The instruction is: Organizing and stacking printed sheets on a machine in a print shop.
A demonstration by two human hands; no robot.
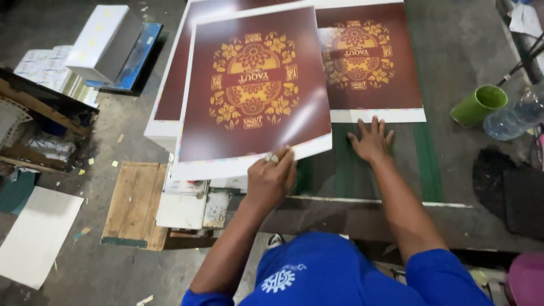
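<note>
The biggest thing I see is the work table, a dark, worn surface with green bands running across it and a pale front edge. On its far part lies a stack of printed sheets, deep maroon with a gold floral emblem and white margins, lying flat. Over the stack's left part, a single lifted sheet of the same print tilts up toward me, its near white margin hanging past the table's left end.

My left hand pinches that lifted sheet at its near edge, fingers curled tight over the margin with the thumb beneath; a ring shows on one finger. My right hand lies flat on the table, fingers spread wide, fingertips touching the near white margin of the stack and holding nothing.

Off to the left, on the concrete floor, I see a wooden pallet, a white board, and a white box resting on a blue slab. At the table's right end, a green cup lies tipped on its side, just beside a clear plastic bottle, also lying down.
</note>
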